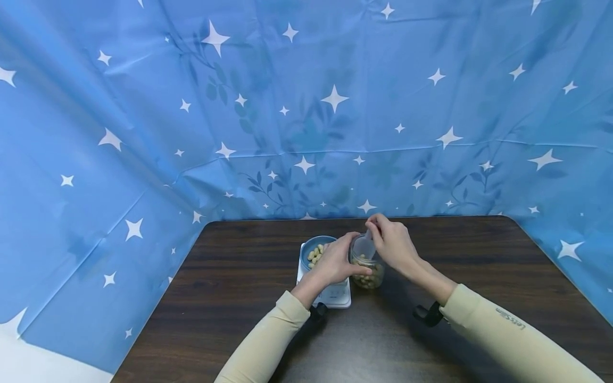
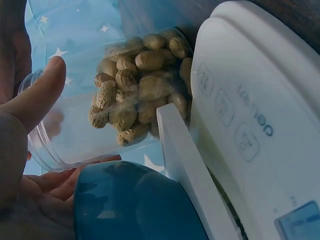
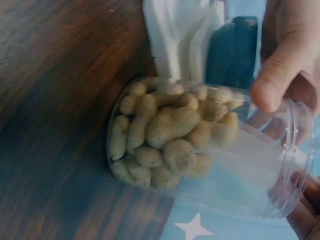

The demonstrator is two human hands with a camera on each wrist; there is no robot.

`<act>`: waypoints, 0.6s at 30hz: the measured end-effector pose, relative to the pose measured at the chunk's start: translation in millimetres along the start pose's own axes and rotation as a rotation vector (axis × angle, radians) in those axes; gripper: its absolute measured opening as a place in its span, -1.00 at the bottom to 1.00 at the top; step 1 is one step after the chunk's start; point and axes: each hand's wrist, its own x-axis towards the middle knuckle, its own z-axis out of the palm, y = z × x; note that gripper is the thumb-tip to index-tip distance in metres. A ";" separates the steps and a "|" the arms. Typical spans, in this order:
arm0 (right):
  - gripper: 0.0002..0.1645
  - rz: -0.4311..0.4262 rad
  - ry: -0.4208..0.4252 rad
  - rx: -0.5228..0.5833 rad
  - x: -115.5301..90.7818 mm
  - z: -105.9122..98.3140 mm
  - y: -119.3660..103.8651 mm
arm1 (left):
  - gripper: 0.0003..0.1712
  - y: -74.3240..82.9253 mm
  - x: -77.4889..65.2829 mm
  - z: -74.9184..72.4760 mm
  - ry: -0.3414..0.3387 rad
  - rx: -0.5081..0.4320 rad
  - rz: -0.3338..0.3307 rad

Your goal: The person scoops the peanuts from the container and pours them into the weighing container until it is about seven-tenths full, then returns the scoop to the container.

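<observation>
A: Head view. Where's the scoop (image 1: 364, 247)?
B: In the mouth of the jar (image 1: 369, 282), below and left of the right grip (image 1: 392, 246), which pinches its handle. Long axis slants down into the jar — right grip at the top end.
A: Left grip (image 1: 337, 260)?
B: Curled round the jar near its rim. Jar looks set on the desk (image 1: 230, 282), just right of the scale (image 1: 338, 299). Blue bowl (image 1: 316, 241) sits on the scale, some peanuts (image 1: 314, 255) in it.
A: Left wrist view?
B: Thumb on one side of the jar's neck, fingers on the other, blue bowl close by them. Peanuts pile at the base end. Can't tell if jar touches scale.
A: Right wrist view?
B: Pale scoop head shows through the clear wall, right up against the peanuts.
A: So what matters?
B: My read — scoop axis versus jar mouth. Right grip is nearer the handle; left grip lies between mouth and blue bowl, so any leftward path must clear it.
</observation>
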 end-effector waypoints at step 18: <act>-0.77 0.244 -0.109 0.100 10.1 -11.4 1.7 | 0.00 1.1 1.8 1.1 -0.007 0.009 -0.026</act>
